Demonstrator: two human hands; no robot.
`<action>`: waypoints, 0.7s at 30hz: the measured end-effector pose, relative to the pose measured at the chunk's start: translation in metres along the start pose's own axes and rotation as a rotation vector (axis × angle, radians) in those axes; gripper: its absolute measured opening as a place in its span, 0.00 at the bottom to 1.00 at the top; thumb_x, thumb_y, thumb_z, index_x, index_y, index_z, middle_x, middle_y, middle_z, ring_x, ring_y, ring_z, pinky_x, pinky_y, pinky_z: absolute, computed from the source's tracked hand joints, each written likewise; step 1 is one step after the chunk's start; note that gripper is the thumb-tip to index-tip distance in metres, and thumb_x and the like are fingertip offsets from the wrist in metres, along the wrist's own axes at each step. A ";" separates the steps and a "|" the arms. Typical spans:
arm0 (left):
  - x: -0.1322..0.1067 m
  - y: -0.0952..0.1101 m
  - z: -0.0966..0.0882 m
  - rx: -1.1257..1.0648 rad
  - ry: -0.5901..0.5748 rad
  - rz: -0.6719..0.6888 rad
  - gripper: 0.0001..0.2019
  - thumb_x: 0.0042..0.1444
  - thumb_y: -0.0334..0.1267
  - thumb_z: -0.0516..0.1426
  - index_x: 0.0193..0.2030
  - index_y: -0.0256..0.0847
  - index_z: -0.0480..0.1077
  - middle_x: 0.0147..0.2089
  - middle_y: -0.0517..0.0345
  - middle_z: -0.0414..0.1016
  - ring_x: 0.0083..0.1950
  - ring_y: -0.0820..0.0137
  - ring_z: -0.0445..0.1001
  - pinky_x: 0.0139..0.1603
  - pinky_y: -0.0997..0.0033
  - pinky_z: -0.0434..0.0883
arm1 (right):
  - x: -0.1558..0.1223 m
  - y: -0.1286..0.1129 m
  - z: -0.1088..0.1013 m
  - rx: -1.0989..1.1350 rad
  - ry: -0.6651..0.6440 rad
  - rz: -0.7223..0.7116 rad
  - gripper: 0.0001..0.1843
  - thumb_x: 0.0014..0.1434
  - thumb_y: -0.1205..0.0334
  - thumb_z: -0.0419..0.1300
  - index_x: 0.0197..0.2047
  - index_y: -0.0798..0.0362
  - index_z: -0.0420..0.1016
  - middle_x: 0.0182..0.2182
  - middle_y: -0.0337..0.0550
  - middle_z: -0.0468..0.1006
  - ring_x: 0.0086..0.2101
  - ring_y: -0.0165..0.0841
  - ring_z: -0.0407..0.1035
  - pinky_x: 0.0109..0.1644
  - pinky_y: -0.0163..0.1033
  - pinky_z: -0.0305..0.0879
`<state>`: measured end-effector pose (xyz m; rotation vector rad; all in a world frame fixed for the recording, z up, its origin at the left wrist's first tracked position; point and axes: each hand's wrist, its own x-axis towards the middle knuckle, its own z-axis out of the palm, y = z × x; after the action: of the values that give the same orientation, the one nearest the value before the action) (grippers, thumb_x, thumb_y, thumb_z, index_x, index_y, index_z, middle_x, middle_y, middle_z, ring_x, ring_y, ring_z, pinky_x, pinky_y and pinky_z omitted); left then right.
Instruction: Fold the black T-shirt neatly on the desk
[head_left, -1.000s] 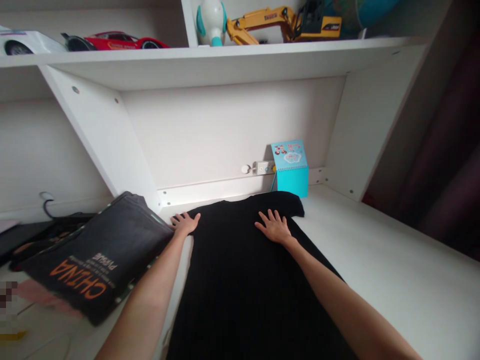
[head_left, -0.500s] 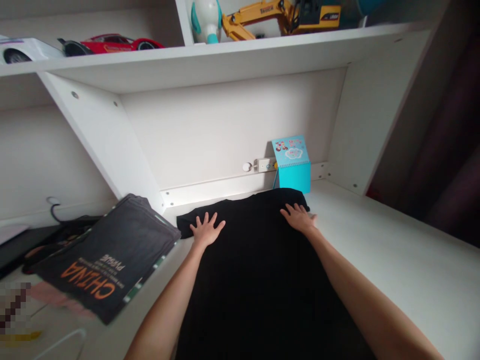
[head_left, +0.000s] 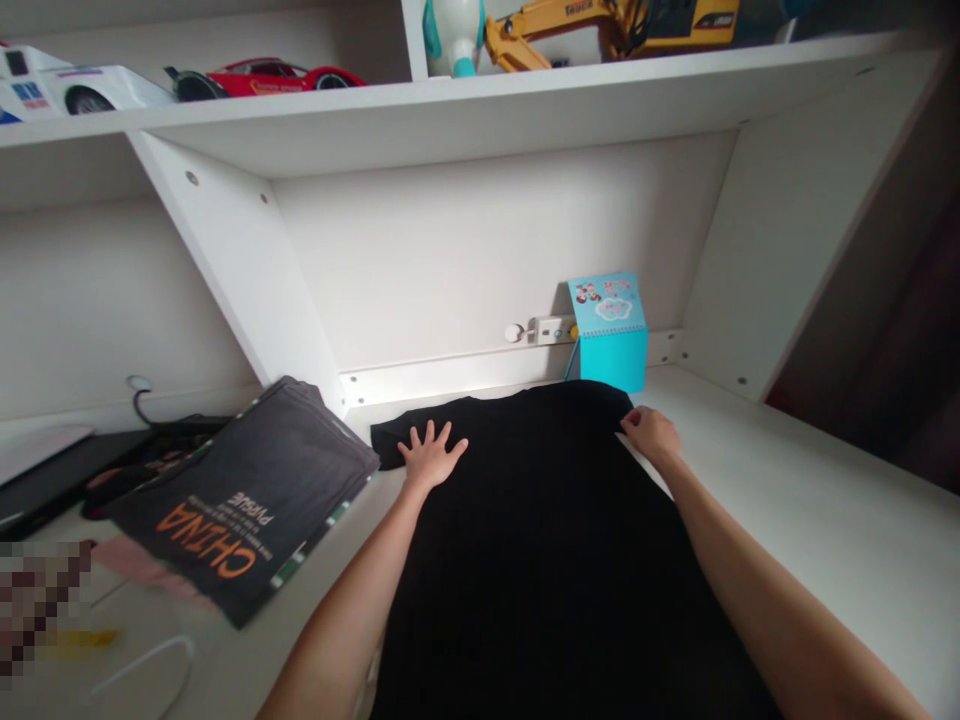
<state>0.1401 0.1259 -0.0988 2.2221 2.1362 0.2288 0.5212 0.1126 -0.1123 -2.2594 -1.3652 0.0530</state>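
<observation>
A black garment, seemingly a T-shirt [head_left: 540, 540], lies spread over the white desk [head_left: 810, 500], its far edge near the back panel. My left hand [head_left: 431, 457] rests flat on its upper left part with the fingers spread. At the garment's far right corner, my right hand [head_left: 652, 435] has its fingers pinched together on the fabric edge. Off to the left sits a folded dark grey shirt [head_left: 300, 450] with orange "CHINA" lettering.
A turquoise desk calendar [head_left: 611, 360] stands behind the garment beside a power strip [head_left: 553, 330]. Toy cars [head_left: 277, 78] and a yellow toy excavator [head_left: 555, 30] occupy the shelf above. A black hanger [head_left: 142, 400] and pink cloth [head_left: 150, 570] lie at left.
My right hand has gone from lying flat on the fabric to pinching its right corner, a little further right. My left hand stays flat. The camera view has shifted slightly.
</observation>
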 end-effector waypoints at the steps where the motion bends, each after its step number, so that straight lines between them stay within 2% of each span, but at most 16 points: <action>1: 0.000 0.000 0.000 0.001 -0.002 0.000 0.37 0.51 0.67 0.34 0.65 0.55 0.47 0.69 0.55 0.42 0.67 0.43 0.38 0.57 0.33 0.43 | 0.001 0.001 -0.001 0.002 0.018 -0.014 0.13 0.56 0.61 0.50 0.39 0.55 0.74 0.35 0.52 0.75 0.35 0.41 0.69 0.35 0.39 0.62; 3: 0.000 0.000 0.000 0.003 -0.004 -0.003 0.37 0.51 0.67 0.34 0.65 0.55 0.47 0.69 0.55 0.42 0.67 0.43 0.38 0.58 0.33 0.42 | 0.001 0.002 -0.005 0.004 0.066 -0.058 0.15 0.57 0.63 0.47 0.42 0.57 0.72 0.37 0.53 0.74 0.38 0.40 0.69 0.39 0.40 0.61; 5: 0.001 0.000 0.000 0.002 -0.007 -0.005 0.37 0.51 0.67 0.34 0.65 0.55 0.47 0.69 0.55 0.42 0.67 0.43 0.37 0.57 0.33 0.42 | 0.000 0.001 -0.010 -0.001 0.120 -0.110 0.18 0.58 0.65 0.44 0.46 0.60 0.70 0.44 0.55 0.72 0.44 0.41 0.66 0.46 0.42 0.59; 8: 0.002 -0.001 0.001 0.002 -0.007 -0.003 0.37 0.51 0.67 0.33 0.65 0.55 0.47 0.69 0.55 0.42 0.66 0.43 0.37 0.57 0.33 0.42 | -0.006 -0.011 -0.012 -0.021 0.160 -0.197 0.22 0.61 0.65 0.41 0.54 0.62 0.64 0.56 0.59 0.60 0.54 0.45 0.56 0.55 0.47 0.51; 9: 0.002 -0.001 0.002 0.002 -0.006 -0.001 0.38 0.50 0.68 0.33 0.65 0.55 0.47 0.69 0.55 0.42 0.66 0.43 0.37 0.57 0.32 0.42 | -0.009 -0.018 -0.010 -0.028 0.145 -0.246 0.23 0.62 0.63 0.40 0.57 0.61 0.61 0.59 0.56 0.56 0.56 0.44 0.52 0.57 0.47 0.49; 11: 0.002 -0.001 0.002 0.007 -0.001 0.003 0.38 0.50 0.68 0.33 0.65 0.55 0.47 0.69 0.54 0.42 0.66 0.42 0.38 0.57 0.32 0.43 | -0.015 -0.030 -0.004 -0.044 0.058 -0.369 0.23 0.63 0.57 0.41 0.59 0.53 0.60 0.63 0.45 0.51 0.59 0.38 0.49 0.59 0.41 0.48; 13: 0.001 -0.001 0.002 0.014 0.004 0.004 0.38 0.51 0.67 0.33 0.65 0.55 0.47 0.69 0.54 0.42 0.66 0.42 0.38 0.57 0.33 0.43 | -0.021 -0.036 0.003 -0.071 -0.064 -0.455 0.22 0.62 0.52 0.45 0.58 0.45 0.63 0.62 0.35 0.53 0.59 0.35 0.49 0.59 0.38 0.50; 14: 0.001 -0.001 0.002 0.018 0.005 0.004 0.37 0.51 0.67 0.33 0.65 0.55 0.46 0.69 0.55 0.42 0.66 0.43 0.38 0.57 0.33 0.44 | -0.023 -0.035 0.004 -0.091 -0.116 -0.459 0.22 0.61 0.51 0.47 0.57 0.43 0.63 0.61 0.34 0.55 0.59 0.35 0.50 0.59 0.40 0.50; 17: 0.001 -0.001 0.001 0.023 0.001 -0.002 0.37 0.51 0.67 0.33 0.65 0.55 0.46 0.69 0.55 0.42 0.66 0.43 0.38 0.57 0.33 0.44 | -0.028 -0.019 -0.001 -0.165 -0.175 -0.319 0.24 0.61 0.52 0.45 0.60 0.46 0.60 0.60 0.43 0.58 0.59 0.43 0.51 0.57 0.54 0.50; 19: 0.001 -0.002 0.001 0.020 -0.005 -0.003 0.37 0.51 0.67 0.33 0.65 0.54 0.46 0.69 0.55 0.42 0.66 0.43 0.38 0.57 0.33 0.43 | -0.029 -0.009 -0.012 -0.217 -0.149 -0.171 0.26 0.63 0.54 0.41 0.60 0.55 0.59 0.58 0.57 0.60 0.57 0.51 0.51 0.52 0.63 0.51; 21: 0.001 -0.002 0.001 0.015 -0.008 -0.003 0.38 0.50 0.67 0.33 0.65 0.54 0.46 0.69 0.55 0.41 0.66 0.43 0.37 0.57 0.33 0.43 | -0.033 -0.013 -0.023 -0.258 -0.114 -0.079 0.27 0.63 0.56 0.40 0.58 0.63 0.61 0.56 0.68 0.60 0.56 0.57 0.52 0.48 0.66 0.52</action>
<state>0.1383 0.1267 -0.0996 2.2229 2.1443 0.2038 0.5005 0.0802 -0.0937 -2.4412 -1.6010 -0.0229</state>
